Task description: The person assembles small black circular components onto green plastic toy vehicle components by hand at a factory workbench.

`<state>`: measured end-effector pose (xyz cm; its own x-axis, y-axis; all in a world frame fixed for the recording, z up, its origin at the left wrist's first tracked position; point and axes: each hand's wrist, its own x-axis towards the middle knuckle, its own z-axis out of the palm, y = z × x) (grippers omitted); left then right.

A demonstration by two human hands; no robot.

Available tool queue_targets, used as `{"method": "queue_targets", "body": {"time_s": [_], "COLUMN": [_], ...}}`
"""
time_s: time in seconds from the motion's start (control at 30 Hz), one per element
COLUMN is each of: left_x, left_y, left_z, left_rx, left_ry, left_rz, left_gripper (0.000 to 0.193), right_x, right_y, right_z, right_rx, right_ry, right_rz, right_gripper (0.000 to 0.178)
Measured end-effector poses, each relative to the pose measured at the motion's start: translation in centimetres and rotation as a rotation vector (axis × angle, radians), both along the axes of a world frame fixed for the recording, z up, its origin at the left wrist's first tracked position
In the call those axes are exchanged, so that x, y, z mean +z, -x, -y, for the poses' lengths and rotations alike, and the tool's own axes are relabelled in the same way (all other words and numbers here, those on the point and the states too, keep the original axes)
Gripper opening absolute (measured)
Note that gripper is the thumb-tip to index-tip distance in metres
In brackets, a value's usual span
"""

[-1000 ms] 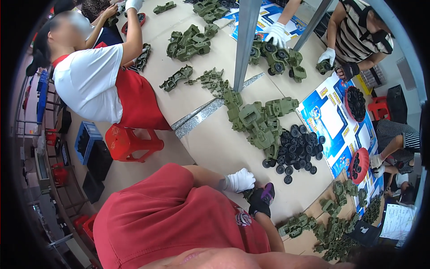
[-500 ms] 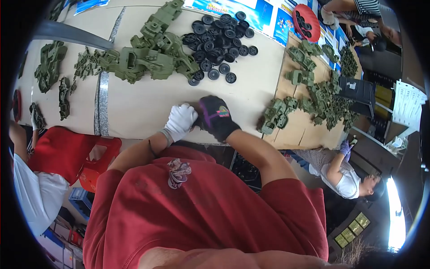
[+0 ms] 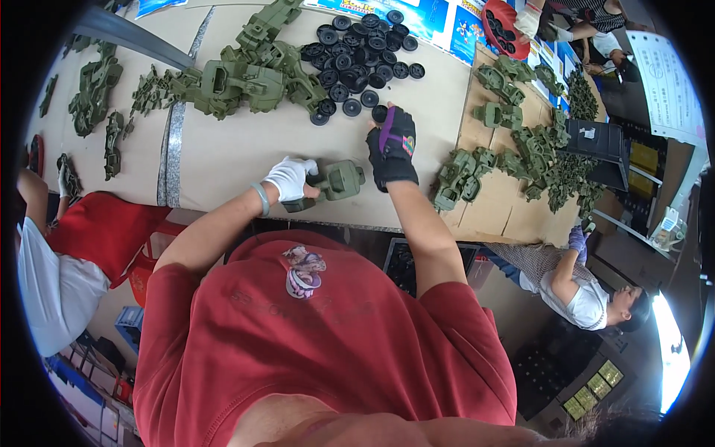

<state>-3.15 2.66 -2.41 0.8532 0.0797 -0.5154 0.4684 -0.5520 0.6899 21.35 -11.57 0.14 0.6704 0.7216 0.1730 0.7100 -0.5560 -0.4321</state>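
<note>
My left hand (image 3: 292,179), in a white glove with bare fingertips, grips an olive-green plastic toy vehicle body (image 3: 342,179) close to the table's near edge. Further forward and to the right, my right hand (image 3: 395,147) wears a black and purple fingerless glove. Its thumb and fingers close on a black toy wheel (image 3: 380,113) at the near edge of a loose wheel pile (image 3: 356,63); the glove partly hides the fingertips. Left of that pile lies a heap of green vehicle bodies (image 3: 246,82).
Cardboard (image 3: 477,216) on the right bears more green parts, with a black bin (image 3: 596,153) beyond. A red tray (image 3: 488,33) of wheels stands far right, with a co-worker's gloved hand there. A grey bar (image 3: 134,39) crosses the upper left. Other people sit on both sides.
My hands were together near the table edge; now they are apart. My right hand has moved forward to the wheels. The green vehicle body now shows in my left hand.
</note>
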Motion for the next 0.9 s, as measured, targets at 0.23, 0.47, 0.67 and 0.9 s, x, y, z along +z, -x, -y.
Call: {"method": "queue_targets", "body": {"time_s": [0.23, 0.47, 0.67, 0.9], "left_x": [-0.8, -2.1, -1.5, -1.6], "left_y": [-0.2, 2.4, 3.9, 3.3], "left_z": [-4.5, -4.6, -0.2, 3.2], "left_rx": [0.023, 0.315, 0.169, 0.179], "left_ry": [0.090, 0.222, -0.200, -0.305], "left_rz": [-0.163, 0.134, 0.228, -0.080], "left_gripper": [0.053, 0.049, 0.101, 0.109], "right_x": [-0.6, 1.0, -0.4, 4.5], "right_y": [-1.7, -0.3, -0.5, 4.1], "right_z": [0.0, 4.4, 5.4, 3.8], "right_rx": [-0.058, 0.015, 0.220, 0.471], "right_ry": [0.057, 0.143, 0.309, -0.038], "right_rz": [-0.232, -0.353, -0.078, -0.400], "right_gripper": [0.017, 0.023, 0.039, 0.054]}}
